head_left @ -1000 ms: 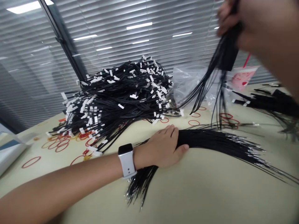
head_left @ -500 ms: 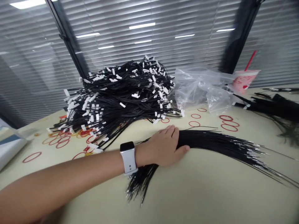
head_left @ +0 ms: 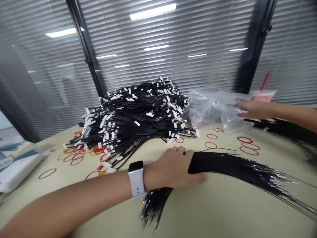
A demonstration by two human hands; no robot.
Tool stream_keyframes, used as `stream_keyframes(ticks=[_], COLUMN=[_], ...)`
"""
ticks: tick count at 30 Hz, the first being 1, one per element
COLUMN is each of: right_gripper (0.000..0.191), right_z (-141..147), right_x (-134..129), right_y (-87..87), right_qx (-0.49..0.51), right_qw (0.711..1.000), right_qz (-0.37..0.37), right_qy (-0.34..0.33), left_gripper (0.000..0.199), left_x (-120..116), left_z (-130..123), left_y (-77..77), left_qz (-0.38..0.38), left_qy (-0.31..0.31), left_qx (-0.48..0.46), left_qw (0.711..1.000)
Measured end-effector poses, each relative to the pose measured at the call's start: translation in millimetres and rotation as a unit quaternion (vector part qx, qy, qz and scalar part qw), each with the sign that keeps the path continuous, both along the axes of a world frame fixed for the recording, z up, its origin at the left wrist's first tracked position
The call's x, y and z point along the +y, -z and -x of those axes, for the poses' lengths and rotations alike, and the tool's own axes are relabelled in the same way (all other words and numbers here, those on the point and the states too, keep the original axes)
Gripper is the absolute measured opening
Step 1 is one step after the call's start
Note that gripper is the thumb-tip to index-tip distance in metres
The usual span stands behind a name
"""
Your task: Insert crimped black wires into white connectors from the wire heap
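My left hand (head_left: 177, 167), with a watch on its wrist, is wrapped round a thick bundle of black wires (head_left: 230, 165) on the table. The wires curve to the right, and their stripped, shiny ends fan out. Their other ends (head_left: 155, 205) hang out below my left wrist. My right hand (head_left: 256, 109) reaches in from the right, over the edge of a clear plastic bag (head_left: 210, 105). Its fingers point left, slightly apart, with nothing visible between them. Whether it touches the bag I cannot tell.
A large heap of black cables with white connectors (head_left: 143, 112) lies at the back. Red rubber bands (head_left: 248, 145) are scattered around it. More black wires (head_left: 289, 129) lie below my right forearm. A pink cup (head_left: 264, 96) with a red straw stands behind, and a white box (head_left: 21, 172) lies left.
My right hand has come into view from the right, reaching to the bag. The left hand stays on the wire bundle. The camera view has tilted up and shifted slightly left.
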State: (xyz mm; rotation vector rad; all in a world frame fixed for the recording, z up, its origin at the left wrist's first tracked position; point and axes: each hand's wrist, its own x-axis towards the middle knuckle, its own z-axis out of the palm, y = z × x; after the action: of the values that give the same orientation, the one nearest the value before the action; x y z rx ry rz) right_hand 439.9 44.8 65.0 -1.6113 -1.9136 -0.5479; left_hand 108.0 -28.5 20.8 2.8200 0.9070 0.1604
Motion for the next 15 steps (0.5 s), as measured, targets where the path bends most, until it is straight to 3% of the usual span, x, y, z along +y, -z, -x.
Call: stream_keyframes(ticks=[3,7,9,11,15], right_gripper=[0.021,0.027,0.027,0.032,0.021], right_z=[49.5,163.9,216.7,254.9,285.0], right_x=[18.2,27.4,32.8,41.5,57.2], right_y=[-12.5,-19.6,-10.8,4.1,25.7], right_qx=[-0.064,-0.079,-0.111,-0.128,-0.099], right_qw=[0.993,0.978,0.961,0.96,0.968], right_qz=[0.045,-0.048,-0.035,-0.014,-0.037], right_qy=[-0.083,-0.185,-0.25,-0.249,-0.226], left_gripper=[0.07,0.065,0.063,0.06,0.058], left_x=[-10.0,-22.5,-24.7,-24.6,-21.9], left_z=[17.9,50.2,63.6,72.4,77.2], left_y=[-5.9,-14.3,-16.9,-17.7,-15.2], left_qz=[0.023,0.061,0.07,0.07,0.045], left_qy=[-0.034,-0.054,-0.063,-0.061,-0.036], left_qx=[0.036,0.051,0.036,0.012,-0.015], left_qw=[0.999,0.995,0.995,0.996,0.998])
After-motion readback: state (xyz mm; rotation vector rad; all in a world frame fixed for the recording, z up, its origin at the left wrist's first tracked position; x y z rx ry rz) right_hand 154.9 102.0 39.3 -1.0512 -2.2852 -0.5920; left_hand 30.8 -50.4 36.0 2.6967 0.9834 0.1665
